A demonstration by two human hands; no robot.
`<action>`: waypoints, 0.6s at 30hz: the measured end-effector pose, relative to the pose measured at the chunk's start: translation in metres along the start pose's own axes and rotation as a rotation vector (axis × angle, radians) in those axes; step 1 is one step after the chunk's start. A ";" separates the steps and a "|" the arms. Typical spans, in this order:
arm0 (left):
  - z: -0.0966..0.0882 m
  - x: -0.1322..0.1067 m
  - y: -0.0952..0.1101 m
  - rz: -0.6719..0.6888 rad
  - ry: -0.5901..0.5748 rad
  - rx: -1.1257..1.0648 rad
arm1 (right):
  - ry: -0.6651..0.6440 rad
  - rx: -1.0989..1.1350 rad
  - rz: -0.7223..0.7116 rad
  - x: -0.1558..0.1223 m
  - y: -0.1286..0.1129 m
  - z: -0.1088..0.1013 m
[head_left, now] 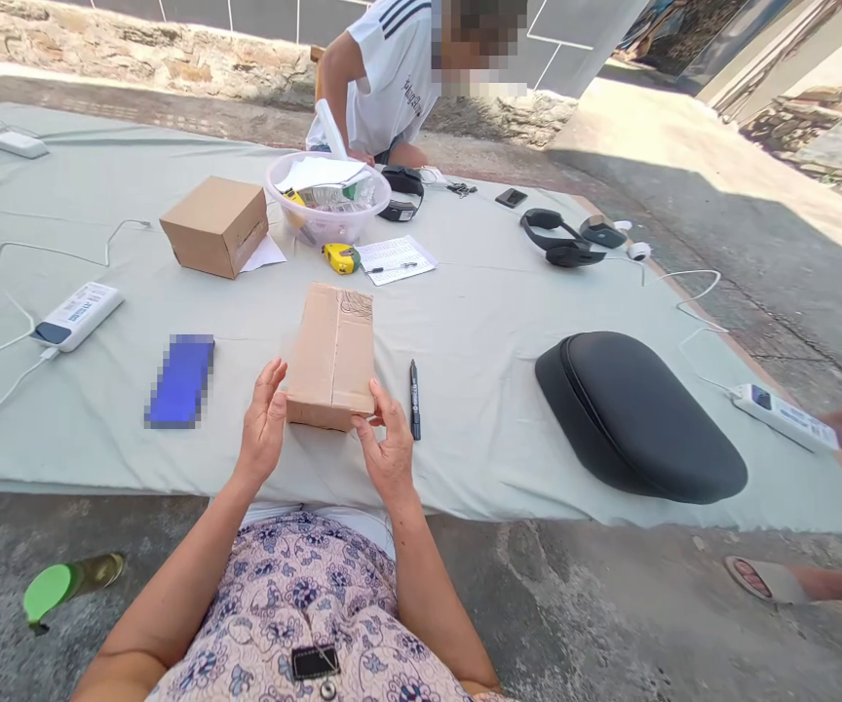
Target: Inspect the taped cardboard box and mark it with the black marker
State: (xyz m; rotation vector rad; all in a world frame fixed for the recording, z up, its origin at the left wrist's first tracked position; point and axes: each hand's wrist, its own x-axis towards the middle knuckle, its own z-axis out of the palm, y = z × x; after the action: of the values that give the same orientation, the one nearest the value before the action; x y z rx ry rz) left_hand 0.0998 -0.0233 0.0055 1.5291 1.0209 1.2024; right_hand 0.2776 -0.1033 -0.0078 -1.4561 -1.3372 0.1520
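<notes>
Above the cloth (479, 390), both hands' fingers (269, 409) clasp a cardboard box (331, 356), its underside hidden.

The brown cardboard box (331, 356) looks matt and papery, the pale green cloth sheet (465, 390) soft and creased, the black padded cushion (640, 419) smooth with a faint sheen.
</notes>
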 end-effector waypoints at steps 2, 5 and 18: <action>0.002 0.000 0.004 0.008 -0.052 -0.004 | -0.016 0.005 0.002 -0.001 0.003 0.003; 0.005 0.000 0.006 0.018 -0.044 0.085 | -0.035 -0.001 0.052 -0.007 0.011 0.008; 0.001 0.000 0.006 0.083 -0.038 0.145 | -0.209 -0.259 0.164 -0.023 0.033 0.023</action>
State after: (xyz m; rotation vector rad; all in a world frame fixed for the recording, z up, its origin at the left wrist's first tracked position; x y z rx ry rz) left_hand 0.1010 -0.0249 0.0113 1.7161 1.0472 1.1726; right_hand 0.2744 -0.0997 -0.0542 -1.8095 -1.4446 0.2511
